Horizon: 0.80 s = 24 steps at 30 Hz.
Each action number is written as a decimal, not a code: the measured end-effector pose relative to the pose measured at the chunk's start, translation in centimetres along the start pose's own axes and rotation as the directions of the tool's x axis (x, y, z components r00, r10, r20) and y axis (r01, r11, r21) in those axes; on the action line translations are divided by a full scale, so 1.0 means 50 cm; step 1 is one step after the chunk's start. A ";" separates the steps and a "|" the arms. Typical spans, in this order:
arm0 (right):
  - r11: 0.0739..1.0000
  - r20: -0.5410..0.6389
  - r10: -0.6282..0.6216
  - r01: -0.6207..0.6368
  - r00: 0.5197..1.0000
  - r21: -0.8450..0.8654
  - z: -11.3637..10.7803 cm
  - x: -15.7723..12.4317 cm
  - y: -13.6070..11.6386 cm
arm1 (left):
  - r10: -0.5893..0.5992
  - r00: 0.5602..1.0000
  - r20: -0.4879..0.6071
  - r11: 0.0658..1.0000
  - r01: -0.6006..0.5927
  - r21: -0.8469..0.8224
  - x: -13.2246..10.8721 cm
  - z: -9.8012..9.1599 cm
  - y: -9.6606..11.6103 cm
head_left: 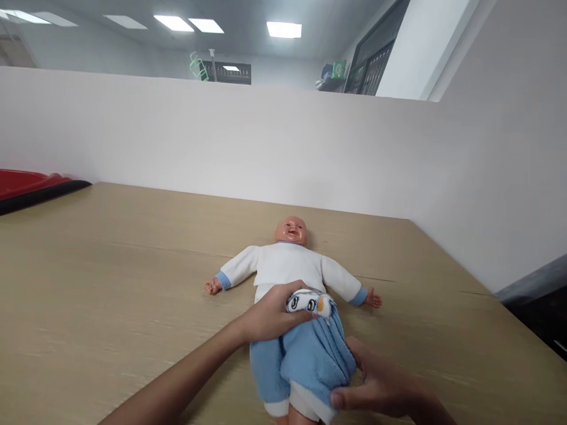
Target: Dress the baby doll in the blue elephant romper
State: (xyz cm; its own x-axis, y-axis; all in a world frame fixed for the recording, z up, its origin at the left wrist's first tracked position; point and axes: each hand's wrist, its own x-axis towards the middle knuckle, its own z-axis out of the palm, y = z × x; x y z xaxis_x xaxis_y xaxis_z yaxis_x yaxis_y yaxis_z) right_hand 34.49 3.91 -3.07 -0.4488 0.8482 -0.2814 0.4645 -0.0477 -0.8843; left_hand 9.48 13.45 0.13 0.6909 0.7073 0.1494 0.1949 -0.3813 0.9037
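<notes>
A baby doll [292,230] lies face up on the table with its arms spread out. It wears a white long-sleeved top [287,262] with blue cuffs. On its lower body are blue fuzzy pants [310,360] with white leg hems. A white patch [308,303] with a cartoon face shows at the waist, where the cloth is bunched. My left hand [274,313] is closed over the waist of the pants, thumb below the patch and fingers above it. My right hand [376,375] grips the bunched side of the pants near the doll's thigh; some fingertips are hidden behind the cloth.
The wooden table [133,254] reaches back to a low white partition [199,136]. At the far left is a red plastic object [26,183] with a black edge [48,195]. A dark object [544,307] stands beyond the table's right edge.
</notes>
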 end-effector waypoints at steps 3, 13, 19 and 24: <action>0.998 -0.066 -0.056 0.055 0.996 -0.024 -0.001 -0.001 -0.011 | 0.007 1.000 0.021 1.000 -0.007 -0.013 -0.003 -0.002 0.005; 0.995 0.111 -0.096 0.094 0.989 0.020 0.013 -0.005 -0.042 | 0.015 0.987 0.159 0.998 -0.006 -0.056 -0.005 0.002 -0.003; 0.972 -0.344 -0.095 0.163 0.934 0.172 0.017 0.033 0.034 | -0.043 0.994 0.101 0.999 0.046 -0.022 -0.015 -0.018 0.018; 0.914 -0.495 -0.065 0.251 0.867 0.320 0.011 0.090 0.041 | -0.082 0.992 0.093 0.997 0.080 0.021 -0.052 -0.046 0.017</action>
State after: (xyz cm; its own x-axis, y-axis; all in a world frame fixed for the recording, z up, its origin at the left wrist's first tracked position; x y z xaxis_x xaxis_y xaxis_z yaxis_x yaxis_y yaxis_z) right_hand 32.99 7.34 -6.37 -0.0414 0.9991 -0.0020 0.0674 0.0008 -0.9977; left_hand 6.23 12.68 1.43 0.7341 0.6780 0.0369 0.2646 -0.3357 0.9040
